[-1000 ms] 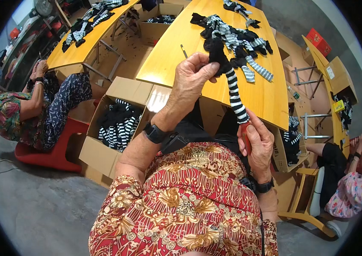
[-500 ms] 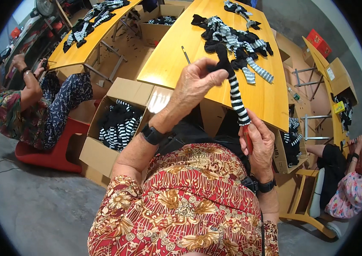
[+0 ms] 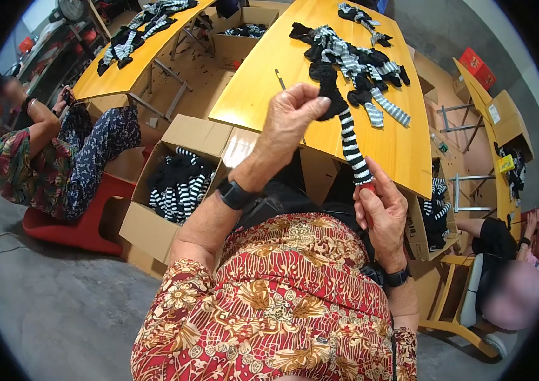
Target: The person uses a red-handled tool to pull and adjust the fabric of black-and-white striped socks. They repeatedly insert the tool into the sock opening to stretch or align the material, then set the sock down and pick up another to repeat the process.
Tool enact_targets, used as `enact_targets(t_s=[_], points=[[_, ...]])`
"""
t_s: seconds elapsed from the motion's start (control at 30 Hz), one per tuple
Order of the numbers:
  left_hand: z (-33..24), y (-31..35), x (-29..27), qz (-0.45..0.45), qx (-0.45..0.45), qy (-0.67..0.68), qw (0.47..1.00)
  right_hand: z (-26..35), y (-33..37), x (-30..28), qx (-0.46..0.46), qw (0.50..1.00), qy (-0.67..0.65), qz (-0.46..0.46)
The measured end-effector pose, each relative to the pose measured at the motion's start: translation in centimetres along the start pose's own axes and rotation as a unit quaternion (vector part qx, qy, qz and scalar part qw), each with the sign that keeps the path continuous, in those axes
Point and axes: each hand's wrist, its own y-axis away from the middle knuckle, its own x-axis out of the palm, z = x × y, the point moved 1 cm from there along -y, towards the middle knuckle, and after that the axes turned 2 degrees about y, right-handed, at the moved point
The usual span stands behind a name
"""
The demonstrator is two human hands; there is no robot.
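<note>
A knitted sock (image 3: 351, 141) with black and white stripes hangs stretched between my hands, above the near edge of the yellow table (image 3: 244, 95). My left hand (image 3: 288, 124) pinches its fuzzy black end (image 3: 329, 95) between thumb and fingers. At the striped cuff, my right hand (image 3: 384, 206) is closed on the edge. A bit of something red (image 3: 366, 186) shows between those right fingers; most of it is hidden, so its kind is unclear. Beyond the sock lies a loose pile of black and grey-striped socks (image 3: 346, 57) on the tabletop.
Left of my knees stands an open carton (image 3: 136, 222) of striped socks; another carton (image 3: 417, 228) is at my right. A pencil-like stick (image 3: 279, 79) lies on the table. One person sits on a red chair (image 3: 85, 222) at left, another by a wooden chair (image 3: 441, 305) at right.
The sock's black end has spread wider and hangs lower by my left hand, which has dropped slightly. Less of the red thing shows in my right hand. The view has shifted a little.
</note>
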Motion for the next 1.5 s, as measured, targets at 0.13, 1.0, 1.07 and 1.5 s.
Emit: enact_targets(t_s=[0.13,1.0,1.07,1.5], points=[[0.2,0.0,-0.2,0.025,-0.045,0.013,0.999,-0.2,-0.6,-0.7,0.013,1.000,-0.001,0.006],[-2.3,1.1,-2.6,0.037,-0.165,0.059,0.984,-0.6,-0.4,-3.2,0.060,0.993,0.023,0.098],[-1.1,1.7,-2.8,0.031,-0.176,0.037,0.983,-0.8,-0.4,-3.3,0.066,0.993,0.017,0.096],[2.3,3.5,-1.1,0.001,-0.187,0.171,0.967,-2.4,-0.7,-3.2,0.079,0.992,-0.048,0.088]])
